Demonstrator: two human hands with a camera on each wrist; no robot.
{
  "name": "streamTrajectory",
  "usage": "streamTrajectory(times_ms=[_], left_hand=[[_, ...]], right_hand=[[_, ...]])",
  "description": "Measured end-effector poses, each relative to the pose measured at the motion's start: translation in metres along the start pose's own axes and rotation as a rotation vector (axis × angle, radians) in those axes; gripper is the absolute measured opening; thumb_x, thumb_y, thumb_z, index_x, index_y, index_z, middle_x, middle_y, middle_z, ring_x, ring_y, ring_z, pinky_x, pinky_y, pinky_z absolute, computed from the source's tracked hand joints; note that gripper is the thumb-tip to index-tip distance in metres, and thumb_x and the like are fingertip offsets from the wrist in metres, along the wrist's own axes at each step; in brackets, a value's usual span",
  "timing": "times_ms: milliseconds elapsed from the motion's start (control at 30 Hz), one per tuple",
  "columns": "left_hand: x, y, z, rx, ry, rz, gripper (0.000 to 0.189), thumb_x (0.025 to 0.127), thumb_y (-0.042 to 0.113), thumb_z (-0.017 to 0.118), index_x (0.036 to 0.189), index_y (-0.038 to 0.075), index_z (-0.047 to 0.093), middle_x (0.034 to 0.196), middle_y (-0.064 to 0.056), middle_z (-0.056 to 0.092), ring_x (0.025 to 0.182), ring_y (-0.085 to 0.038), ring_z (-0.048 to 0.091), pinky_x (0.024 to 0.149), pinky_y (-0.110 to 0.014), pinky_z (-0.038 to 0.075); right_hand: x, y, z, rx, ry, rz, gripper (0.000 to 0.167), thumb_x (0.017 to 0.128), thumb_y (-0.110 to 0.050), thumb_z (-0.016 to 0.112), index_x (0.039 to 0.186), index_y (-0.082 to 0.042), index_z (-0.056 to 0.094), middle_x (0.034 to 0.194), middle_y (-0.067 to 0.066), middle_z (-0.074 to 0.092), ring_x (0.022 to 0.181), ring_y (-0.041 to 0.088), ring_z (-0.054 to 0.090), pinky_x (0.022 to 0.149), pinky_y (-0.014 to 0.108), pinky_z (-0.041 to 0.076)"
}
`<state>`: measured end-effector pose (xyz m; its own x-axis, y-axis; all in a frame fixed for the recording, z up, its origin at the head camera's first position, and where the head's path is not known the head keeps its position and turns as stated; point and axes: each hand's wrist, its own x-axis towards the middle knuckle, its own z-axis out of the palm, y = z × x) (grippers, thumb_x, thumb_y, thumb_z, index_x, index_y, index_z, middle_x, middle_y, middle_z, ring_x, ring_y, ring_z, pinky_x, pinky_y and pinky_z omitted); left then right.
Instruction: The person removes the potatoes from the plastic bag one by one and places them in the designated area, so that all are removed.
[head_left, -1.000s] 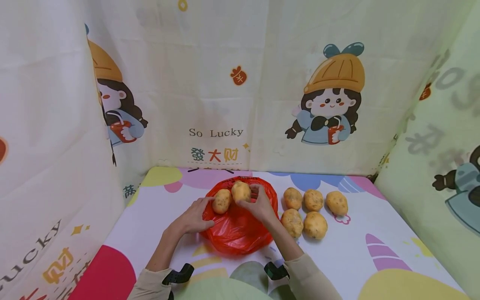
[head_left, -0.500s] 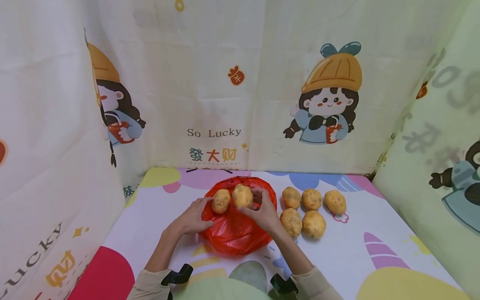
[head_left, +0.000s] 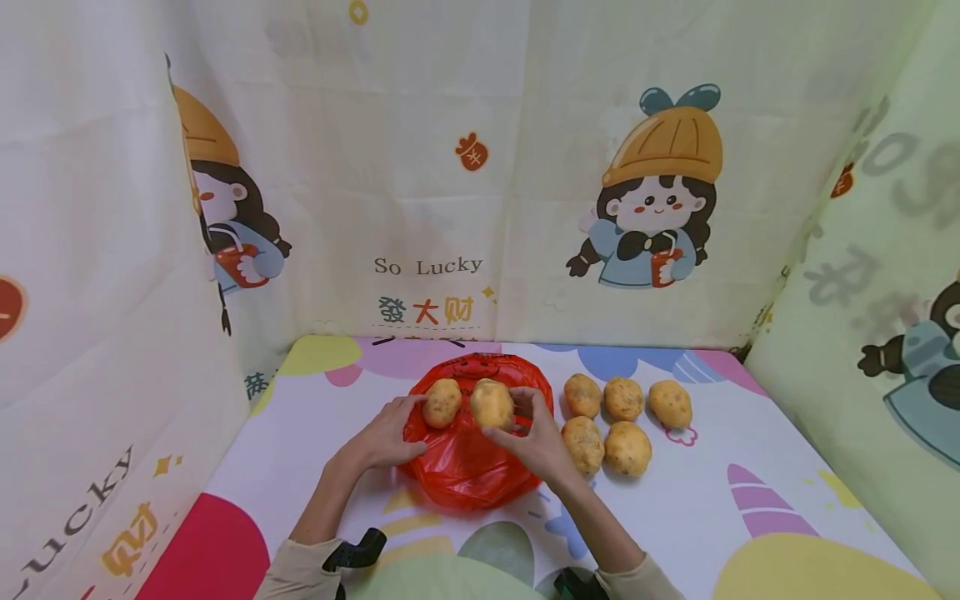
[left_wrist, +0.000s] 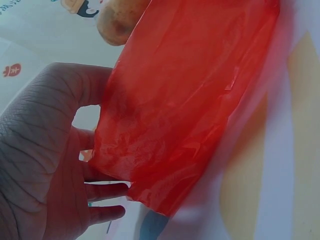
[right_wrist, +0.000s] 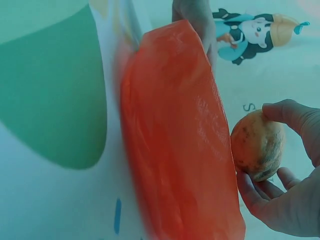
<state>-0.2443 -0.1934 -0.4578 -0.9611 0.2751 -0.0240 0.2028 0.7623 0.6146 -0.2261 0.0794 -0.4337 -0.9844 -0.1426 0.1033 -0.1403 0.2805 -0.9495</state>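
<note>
In the head view my right hand (head_left: 536, 437) holds a potato (head_left: 492, 405) between thumb and fingers over a red plastic bag (head_left: 472, 475). The right wrist view shows this potato (right_wrist: 257, 145) at the fingertips, just past the bag's rim. My left hand (head_left: 386, 435) rests at the bag's left side, thumb and fingers spread against its edge. From the left wrist camera, the left hand (left_wrist: 45, 145) touches the red plastic (left_wrist: 165, 110) with its fingers fairly straight. Another potato (head_left: 442, 403) lies in the back left of the bag, close to the left fingertips.
Right of the bag, several potatoes (head_left: 628, 448) lie in two loose rows on the patterned table (head_left: 675, 508). A printed cloth (head_left: 525, 167) hangs behind the table and along both sides. Both wrists wear dark straps.
My right hand has drawn its potato slightly right and toward me, its surface turning a little. The left hand, the other potato and the bag have kept their places.
</note>
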Motion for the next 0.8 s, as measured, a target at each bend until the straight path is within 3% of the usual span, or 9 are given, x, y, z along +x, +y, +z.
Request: streamTrajectory(times_ms=[267, 800], left_hand=[[0.0, 0.001, 0.001, -0.009, 0.003, -0.017, 0.082, 0.08, 0.025, 0.076, 0.152, 0.012, 0.039, 0.151, -0.016, 0.041, 0.136, -0.034, 0.042, 0.105, -0.06, 0.047], [0.0, 0.001, 0.001, -0.003, -0.002, -0.019, 0.082, 0.08, 0.025, 0.075, 0.152, 0.011, 0.039, 0.151, -0.016, 0.041, 0.135, -0.035, 0.042, 0.103, -0.06, 0.049]], right_hand=[[-0.007, 0.002, -0.007, 0.014, 0.02, -0.041, 0.07, 0.083, -0.022, 0.086, 0.138, -0.007, 0.045, 0.138, 0.013, 0.055, 0.128, 0.031, 0.052, 0.105, 0.05, 0.05], [-0.014, 0.006, -0.027, -0.022, 0.045, -0.037, 0.07, 0.083, -0.022, 0.086, 0.138, -0.01, 0.044, 0.137, 0.011, 0.055, 0.13, 0.03, 0.051, 0.106, 0.049, 0.049]])
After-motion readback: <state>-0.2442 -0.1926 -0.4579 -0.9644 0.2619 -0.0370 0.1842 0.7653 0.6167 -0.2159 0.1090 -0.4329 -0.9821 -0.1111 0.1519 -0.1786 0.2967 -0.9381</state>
